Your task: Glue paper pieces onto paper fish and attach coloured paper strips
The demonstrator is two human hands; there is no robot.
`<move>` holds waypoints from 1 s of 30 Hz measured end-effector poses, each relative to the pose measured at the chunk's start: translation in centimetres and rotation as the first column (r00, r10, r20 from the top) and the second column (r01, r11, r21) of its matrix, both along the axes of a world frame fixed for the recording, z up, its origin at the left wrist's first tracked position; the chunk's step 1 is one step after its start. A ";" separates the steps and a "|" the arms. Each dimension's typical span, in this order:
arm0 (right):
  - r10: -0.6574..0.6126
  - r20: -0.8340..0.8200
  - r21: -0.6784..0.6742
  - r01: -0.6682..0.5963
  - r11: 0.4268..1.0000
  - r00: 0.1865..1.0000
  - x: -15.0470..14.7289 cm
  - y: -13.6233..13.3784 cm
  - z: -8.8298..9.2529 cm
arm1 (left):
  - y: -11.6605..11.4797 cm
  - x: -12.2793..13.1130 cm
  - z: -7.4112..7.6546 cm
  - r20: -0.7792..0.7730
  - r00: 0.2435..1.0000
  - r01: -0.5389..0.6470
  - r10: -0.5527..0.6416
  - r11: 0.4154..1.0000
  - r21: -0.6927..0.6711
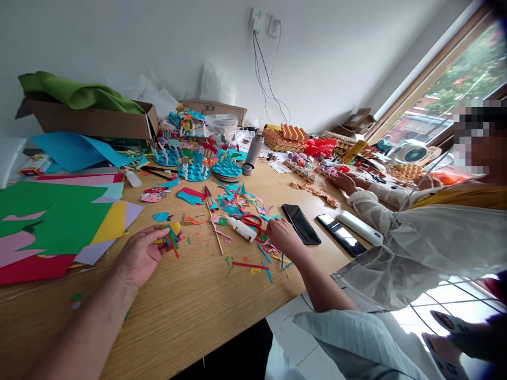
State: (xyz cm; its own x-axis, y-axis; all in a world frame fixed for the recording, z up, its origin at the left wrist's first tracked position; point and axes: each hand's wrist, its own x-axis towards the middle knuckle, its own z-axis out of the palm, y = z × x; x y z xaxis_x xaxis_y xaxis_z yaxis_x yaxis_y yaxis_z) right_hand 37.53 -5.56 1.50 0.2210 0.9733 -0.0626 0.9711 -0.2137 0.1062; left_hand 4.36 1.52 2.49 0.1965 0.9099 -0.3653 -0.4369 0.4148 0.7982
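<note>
My left hand (144, 254) is closed in a pinch on a small paper cutout (173, 236) with yellow, blue and orange strips. Just beyond it a blue paper fish (162, 217) lies flat on the wooden table (178, 306). My right hand (283, 235) reaches down to the paper scraps (263, 248), its fingers curled; what lies under the fingertips is hidden. Beside it are red-handled scissors (252, 221), partly covered, and a white glue bottle (242, 229) on its side. A pencil-like stick (214, 227) lies to the left of the bottle.
Coloured paper sheets (51, 216) cover the left side. Blue egg-tray decorations (194, 168) and a metal flask (254, 150) stand at the back. Phones (301, 224) lie to the right, near another person's arm (372, 211). A box (95, 119) holds green cloth.
</note>
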 end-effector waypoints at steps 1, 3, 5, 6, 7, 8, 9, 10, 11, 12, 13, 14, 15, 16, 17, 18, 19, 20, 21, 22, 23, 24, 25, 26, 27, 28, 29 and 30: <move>0.007 0.024 -0.006 -0.007 1.000 1.000 -0.3 -0.1 0.1 | 0.0 0.0 0.0 -0.002 1.000 -0.002 0.002 1.000 -0.001; 0.028 0.067 -0.018 -0.027 0.999 0.997 -0.9 -0.2 0.3 | -0.1 0.0 0.0 -0.003 1.000 -0.004 0.004 1.000 -0.007; 0.051 0.101 -0.025 -0.048 0.999 0.994 -1.4 -0.3 0.4 | 0.0 0.1 0.0 -0.001 1.000 -0.002 0.002 1.000 -0.008; 0.059 0.115 -0.025 -0.057 0.998 0.992 -1.7 -0.3 0.4 | 0.0 0.1 0.0 0.000 1.000 0.001 -0.001 1.000 -0.006; 0.065 0.126 -0.025 -0.063 0.998 0.990 -1.8 -0.2 0.4 | 0.0 0.1 0.0 0.000 1.000 0.003 -0.003 1.000 -0.003; 0.069 0.133 -0.025 -0.066 0.997 0.989 -1.8 -0.2 0.4 | 0.0 0.1 0.0 0.001 1.000 0.004 -0.004 1.000 -0.001; 0.070 0.138 -0.025 -0.067 0.997 0.988 -1.7 -0.1 0.4 | 0.1 0.1 0.0 0.002 1.000 0.004 -0.004 1.000 -0.001; 0.069 0.142 -0.024 -0.066 0.998 0.987 -1.5 -0.1 0.5 | 0.1 0.1 -0.1 0.004 1.000 0.004 -0.004 1.000 -0.001; 0.065 0.148 -0.022 -0.062 0.998 0.987 -1.3 -0.1 0.6 | 0.1 0.0 -0.1 0.008 1.000 0.001 -0.001 1.000 -0.001; 0.055 0.156 -0.010 -0.055 0.998 0.986 -1.0 -0.2 0.9 | 0.2 0.0 -0.2 0.013 1.000 -0.003 0.003 1.000 -0.001; 0.042 0.161 0.020 -0.046 0.999 0.986 -0.7 -0.4 1.3 | 0.1 0.0 -0.3 0.018 1.000 -0.004 0.004 1.000 0.000; 0.027 0.161 0.058 -0.037 0.998 0.987 -0.5 -0.6 1.8 | 0.1 0.0 -0.3 0.021 1.000 -0.004 0.004 1.000 0.003; 0.004 0.137 0.143 -0.024 0.989 0.991 -0.4 -0.8 2.4 | 0.0 0.0 -0.4 0.023 1.000 -0.002 0.002 1.000 0.006; 0.000 0.083 0.233 -0.019 0.972 0.997 -0.4 -1.0 3.1 | -0.1 0.1 -0.5 0.022 1.000 0.002 -0.003 1.000 0.014; 0.016 -0.009 0.309 -0.012 0.951 1.000 -0.7 -1.2 3.8 | -0.1 0.1 -0.6 0.015 1.000 0.005 -0.005 1.000 0.015; 0.036 -0.135 0.385 0.018 0.923 0.990 -1.2 -1.2 4.4 | -0.2 0.2 -0.6 0.008 1.000 0.007 -0.007 1.000 0.015; 0.063 -0.285 0.437 0.071 0.897 0.956 -1.9 -1.2 5.0 | -0.2 0.2 -0.7 -0.001 1.000 0.004 -0.004 1.000 0.023; 0.111 -0.450 0.446 0.115 0.888 0.886 -2.9 -0.9 5.5 | -0.2 0.3 -0.8 -0.016 1.000 0.022 -0.021 0.999 0.031; 0.185 -0.601 0.427 0.117 0.897 0.777 -4.1 -0.6 5.8 | -0.2 0.3 -0.8 -0.029 0.999 0.031 -0.030 0.999 0.041; 0.246 -0.730 0.385 0.086 0.919 0.638 -5.5 -0.1 6.0 | -0.2 0.3 -0.9 -0.038 0.999 0.032 -0.030 0.998 0.047; 0.279 -0.820 0.347 0.045 0.937 0.500 -7.0 0.5 6.1 | -0.2 0.2 -0.9 -0.049 0.998 0.030 -0.027 0.998 0.051; 0.295 -0.871 0.324 0.010 0.946 0.392 -8.7 1.1 6.1 | -0.1 0.2 -0.9 -0.054 0.998 0.027 -0.024 0.998 0.062; 0.313 -0.898 0.321 -0.025 0.947 0.309 -10.3 1.8 5.9 | -0.1 0.1 -0.9 -0.056 0.998 0.024 -0.020 0.997 0.070; 0.330 -0.914 0.327 -0.054 0.944 0.236 -11.8 2.5 5.7 | -0.1 0.0 -0.9 -0.056 0.998 0.022 -0.017 0.997 0.079; 0.331 -0.928 0.320 -0.086 0.943 0.172 -13.1 3.1 5.4 | -0.1 0.0 -1.0 -0.053 0.999 0.017 -0.013 0.996 0.089; 0.313 -0.944 0.305 -0.087 0.948 0.107 -14.3 3.7 5.0 | 0.0 -0.1 -1.0 -0.051 0.999 0.009 -0.005 0.995 0.096; 0.297 -0.954 0.293 -0.082 0.953 0.044 -15.3 4.1 4.7 | 0.0 -0.1 -1.0 -0.050 0.999 -0.004 0.009 0.995 0.101; 0.274 -0.962 0.275 -0.080 0.958 -0.014 -16.0 4.5 4.3 | 0.1 -0.1 -1.0 -0.052 0.998 -0.020 0.026 0.994 0.104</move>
